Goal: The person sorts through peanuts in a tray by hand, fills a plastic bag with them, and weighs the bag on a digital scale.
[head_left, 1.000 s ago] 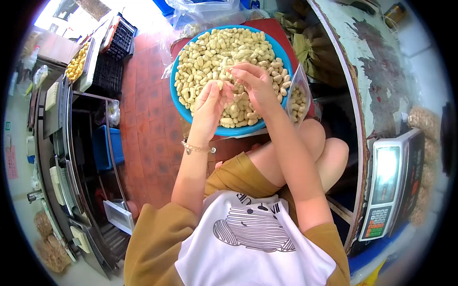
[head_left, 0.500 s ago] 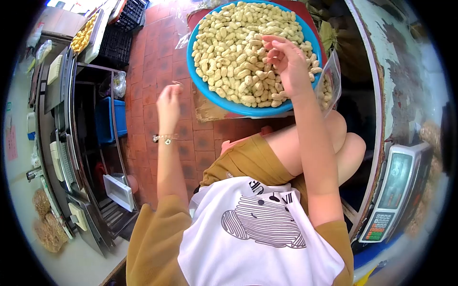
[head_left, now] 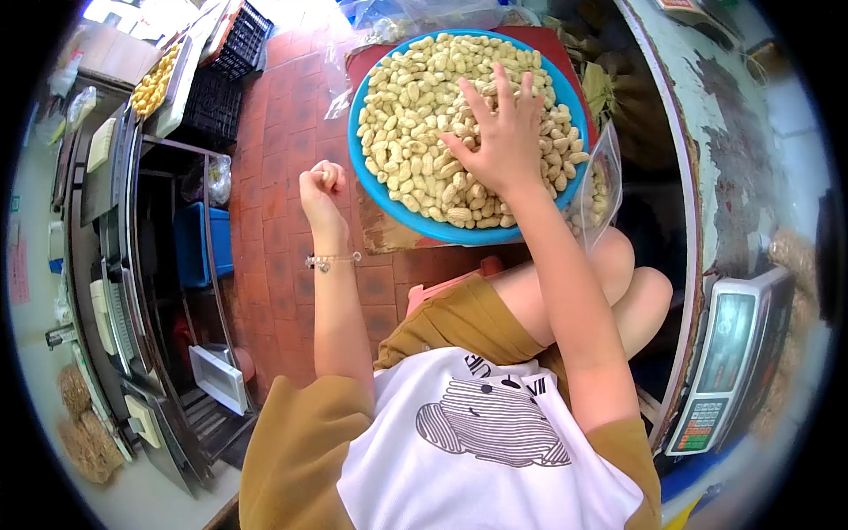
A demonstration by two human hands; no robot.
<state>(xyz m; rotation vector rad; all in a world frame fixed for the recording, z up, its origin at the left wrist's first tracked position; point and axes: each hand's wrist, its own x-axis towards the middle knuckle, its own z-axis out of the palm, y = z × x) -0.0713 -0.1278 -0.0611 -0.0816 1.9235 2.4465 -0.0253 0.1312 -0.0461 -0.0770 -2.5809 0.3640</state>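
Note:
Unshelled peanuts [head_left: 415,115] fill a round blue basin [head_left: 415,221] in front of me. My right hand [head_left: 505,141] is over the right part of the heap, palm down with its fingers spread; whether the fingertips touch the peanuts is hard to tell. Left of the basin, above the tiled floor, my left hand [head_left: 322,190] is closed, fingers curled in; something small and pale seems to be in it, too small to name. A bracelet [head_left: 334,260] circles my left wrist. A clear bag [head_left: 601,190] with peanuts leans at the basin's right side.
Under the basin is a red-topped board or table [head_left: 375,231]. A metal rack [head_left: 177,146] with trays and a blue bin [head_left: 201,246] stands at the left. To the right are a worn counter [head_left: 707,132] and a digital scale [head_left: 729,344]. Black crates [head_left: 216,102] stand upper left.
My left hand has moved from over the basin to its left side. My right hand has opened from a loose pinch, fingers now spread over the peanuts. The camera view has shifted.

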